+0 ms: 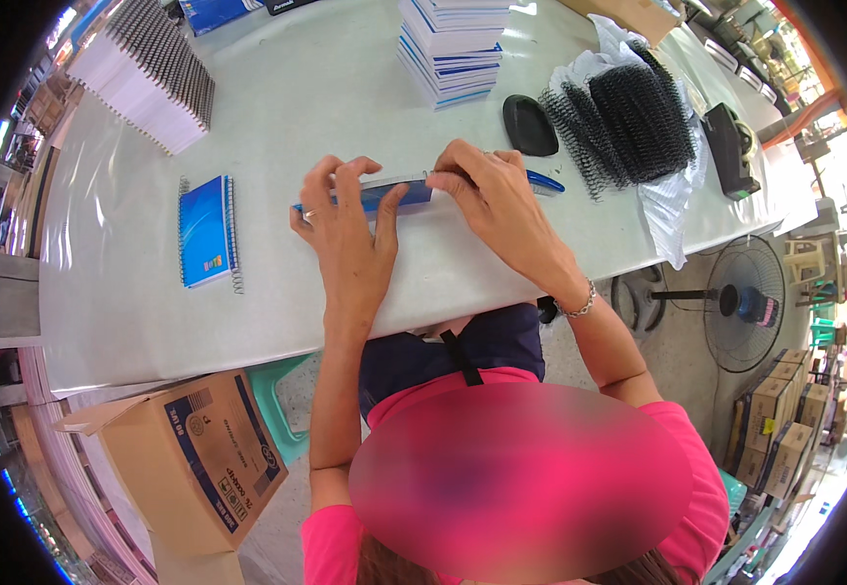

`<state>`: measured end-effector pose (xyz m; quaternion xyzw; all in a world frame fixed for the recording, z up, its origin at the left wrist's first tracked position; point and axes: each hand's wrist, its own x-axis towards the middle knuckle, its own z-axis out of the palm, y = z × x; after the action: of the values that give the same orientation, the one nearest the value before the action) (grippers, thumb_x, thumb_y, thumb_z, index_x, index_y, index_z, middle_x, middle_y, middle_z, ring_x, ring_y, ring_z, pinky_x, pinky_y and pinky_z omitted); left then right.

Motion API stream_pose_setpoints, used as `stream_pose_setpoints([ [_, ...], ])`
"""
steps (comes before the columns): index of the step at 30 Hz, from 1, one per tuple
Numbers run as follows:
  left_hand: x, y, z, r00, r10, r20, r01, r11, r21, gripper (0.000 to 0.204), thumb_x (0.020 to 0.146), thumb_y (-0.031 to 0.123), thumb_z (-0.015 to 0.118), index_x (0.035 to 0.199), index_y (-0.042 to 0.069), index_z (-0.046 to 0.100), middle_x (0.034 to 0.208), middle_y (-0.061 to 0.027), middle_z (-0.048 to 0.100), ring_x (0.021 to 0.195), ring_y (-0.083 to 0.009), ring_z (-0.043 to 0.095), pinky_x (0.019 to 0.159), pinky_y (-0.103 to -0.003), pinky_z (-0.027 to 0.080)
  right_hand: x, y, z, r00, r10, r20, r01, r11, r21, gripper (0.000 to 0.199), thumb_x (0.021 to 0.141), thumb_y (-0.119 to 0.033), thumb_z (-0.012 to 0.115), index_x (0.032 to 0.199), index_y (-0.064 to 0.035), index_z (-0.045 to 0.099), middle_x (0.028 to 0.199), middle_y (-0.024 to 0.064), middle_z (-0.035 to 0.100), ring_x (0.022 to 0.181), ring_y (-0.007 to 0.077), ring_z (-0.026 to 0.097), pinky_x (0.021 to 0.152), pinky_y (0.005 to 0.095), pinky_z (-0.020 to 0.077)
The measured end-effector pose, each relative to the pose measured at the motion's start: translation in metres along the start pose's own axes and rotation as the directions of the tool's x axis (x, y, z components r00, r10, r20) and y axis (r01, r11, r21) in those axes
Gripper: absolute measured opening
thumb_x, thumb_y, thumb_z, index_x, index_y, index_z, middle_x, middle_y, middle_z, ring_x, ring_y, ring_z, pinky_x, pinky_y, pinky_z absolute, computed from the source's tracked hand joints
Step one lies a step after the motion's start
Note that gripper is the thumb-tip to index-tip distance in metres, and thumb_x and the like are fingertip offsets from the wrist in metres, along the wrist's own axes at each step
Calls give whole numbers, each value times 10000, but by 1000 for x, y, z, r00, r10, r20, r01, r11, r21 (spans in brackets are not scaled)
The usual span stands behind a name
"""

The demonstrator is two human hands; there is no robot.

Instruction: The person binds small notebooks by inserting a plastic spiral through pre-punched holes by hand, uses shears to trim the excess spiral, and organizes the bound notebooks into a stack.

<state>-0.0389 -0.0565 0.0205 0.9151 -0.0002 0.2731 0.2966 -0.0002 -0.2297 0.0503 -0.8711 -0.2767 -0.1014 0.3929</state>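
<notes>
My left hand [350, 219] grips a blue-covered notebook [409, 194] held on its long edge, thumb against the cover and fingers over the top. At the notebook's right end my right hand [487, 190] is closed in a pinch. What lies between those fingertips is too small to make out. Just beyond the right hand, a curved blue handle [546, 182] pokes out; the rest of that tool is hidden. Left of my hands lies a blue spiral notebook [207, 232], its wire coil jutting past the near end.
Black wire coils [643, 122] are heaped on white wrapping at the right, beside a black dish [529, 125] and a tape dispenser [732, 151]. Stacked books [453, 49] and spiral-bound notebooks [146, 78] stand farther back. A cardboard box [190, 458] and a fan [743, 302] flank me.
</notes>
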Motion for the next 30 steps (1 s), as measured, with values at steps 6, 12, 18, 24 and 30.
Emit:
stream_pose_setpoints([
  [6,-2,-3,3,973,-96,-211,66,987,-145,592,775,297,849,1237,103,533,1404,-200,291,1311,-386,333,1056,-486,341,6,13,-6,990,-101,101,112,986,-119,127,945,-123,544,990,-73,652,1055,80,653,1052,300,575,900,424,398],
  [12,-2,-9,10,981,-180,-75,152,948,-281,690,718,317,890,1186,42,463,1252,-176,381,1206,-333,391,999,-437,388,28,99,-71,943,236,235,-147,928,-343,598,787,-95,737,1335,-212,526,1515,146,356,1401,360,344,1179,436,278],
  [18,-1,-17,7,990,-139,-15,130,957,-260,759,635,325,936,1135,33,446,1108,-113,385,1054,-279,450,922,-412,420,48,121,-74,874,220,432,-78,943,-322,678,714,-128,802,1343,-192,560,1567,122,325,1402,330,367,1184,415,280],
  [24,-2,-18,2,992,-118,41,125,929,-349,767,574,266,960,1095,30,449,1085,-120,380,1039,-292,434,857,-405,434,42,59,-73,785,-129,606,-329,742,584,817,741,-383,837,1396,-4,530,1420,95,508,1291,227,481,1089,317,348],
  [30,-2,-20,5,997,-72,27,76,930,-360,775,556,236,965,1092,32,444,1086,-113,371,1026,-284,441,850,-396,438,42,31,-62,653,-276,705,-275,781,560,800,740,-386,835,1374,13,554,1415,109,512,1244,209,518,1053,308,380],
])
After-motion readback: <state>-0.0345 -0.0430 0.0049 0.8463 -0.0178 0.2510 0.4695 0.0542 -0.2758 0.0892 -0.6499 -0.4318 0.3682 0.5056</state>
